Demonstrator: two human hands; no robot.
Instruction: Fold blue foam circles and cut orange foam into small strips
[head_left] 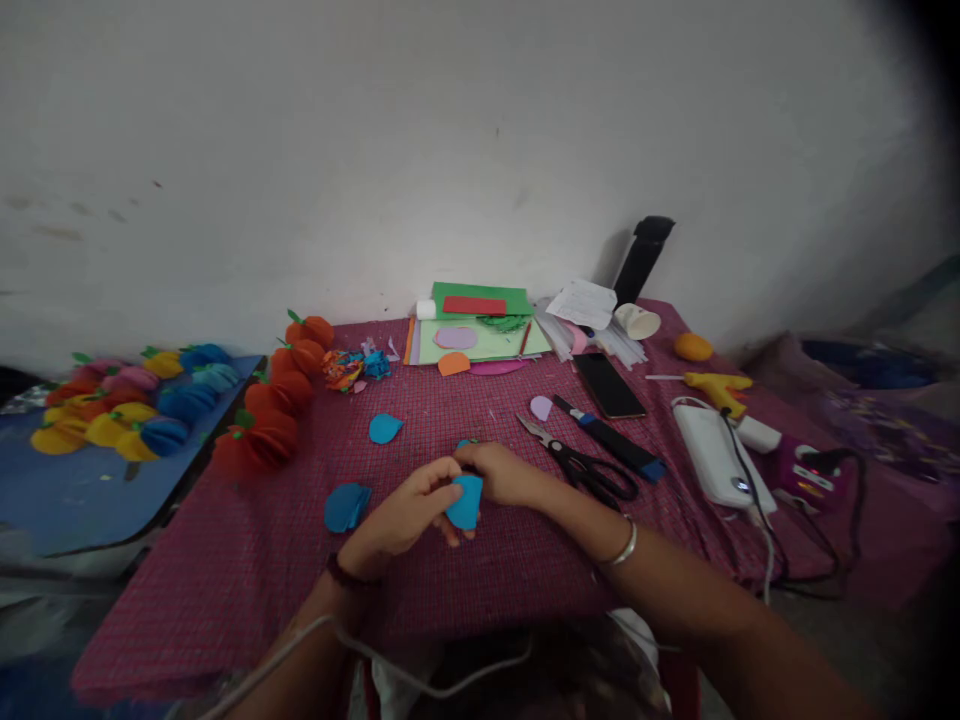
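A blue paper piece point(465, 502) with a rounded edge is pinched in my left hand point(420, 505), the thumb lying on its face and the fingers beneath. My right hand point(502, 474) is closed at the far right edge of the same piece, its fingertips partly hidden. Just beyond the right hand's knuckles a bit of blue paper point(465, 443) shows; whether it is held or lies on the table I cannot tell. To the left lie a teardrop-shaped blue cutout point(385, 429) and a stack of blue cutouts point(346, 508).
Black scissors point(581, 463), a cutter knife point(615, 440) and a phone point(610, 385) lie to the right, beyond them a yellow glue gun point(716, 388) and white power bank point(720, 455). Orange paper pumpkins point(259, 440) line the left; coloured sheets point(480, 340) lie at the back.
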